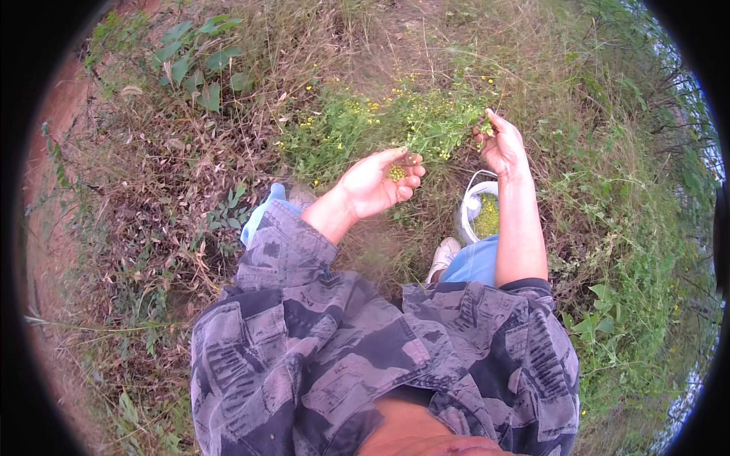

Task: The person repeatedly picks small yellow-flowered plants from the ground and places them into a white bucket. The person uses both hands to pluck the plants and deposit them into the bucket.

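Observation:
My left hand [381, 179] is cupped palm up around a small heap of round yellow-green buds or berries [396, 172]. The thumb and fingers of my right hand [503, 142] pinch a green sprig [485, 126] at the right side of a low leafy plant [439, 122]. Small pale round buds or fruits dot this plant, and yellow flowers [372, 106] show behind it. Below my right hand, partly hidden by my forearm, stands a white plastic bucket [465, 219]. Inside it lie yellow-green bits [487, 216], too small to name surely, and a pale rounded thing.
Dry grass [393, 51] and brown leaf litter [159, 188] surround me. A broad-leaved plant [197, 62] grows at the far left. Bare reddish soil [51, 171] runs along the left rim, with bushes [678, 142] along the right. My right shoe [443, 255] is beside the bucket.

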`<action>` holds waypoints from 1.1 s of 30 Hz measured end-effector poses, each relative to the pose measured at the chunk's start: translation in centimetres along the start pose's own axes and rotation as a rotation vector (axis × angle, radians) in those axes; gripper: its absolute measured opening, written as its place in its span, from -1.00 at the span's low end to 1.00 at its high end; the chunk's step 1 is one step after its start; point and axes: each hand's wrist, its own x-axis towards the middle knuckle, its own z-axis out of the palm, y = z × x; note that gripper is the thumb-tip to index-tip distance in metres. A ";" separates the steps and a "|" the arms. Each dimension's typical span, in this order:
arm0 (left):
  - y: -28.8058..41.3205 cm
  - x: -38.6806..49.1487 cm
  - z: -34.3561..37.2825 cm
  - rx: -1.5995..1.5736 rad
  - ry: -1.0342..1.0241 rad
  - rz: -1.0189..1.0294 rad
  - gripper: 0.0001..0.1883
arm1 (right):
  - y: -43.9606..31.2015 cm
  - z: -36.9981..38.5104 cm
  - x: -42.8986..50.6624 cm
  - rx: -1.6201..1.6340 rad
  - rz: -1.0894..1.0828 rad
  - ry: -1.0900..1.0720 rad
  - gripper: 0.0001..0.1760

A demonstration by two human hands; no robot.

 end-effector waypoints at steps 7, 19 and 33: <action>1.2 -1.2 0.7 0.238 0.029 -0.079 -0.54 | -0.8 1.2 -1.5 -0.217 -0.121 -0.014 -0.77; 0.0 -1.2 1.3 0.433 -0.067 -0.110 -0.68 | -0.4 1.7 -1.4 -0.381 -0.106 0.022 -0.79; -1.1 0.0 0.2 0.126 -0.072 -0.015 -0.47 | -1.6 0.0 -0.6 -0.334 -0.207 0.112 -0.76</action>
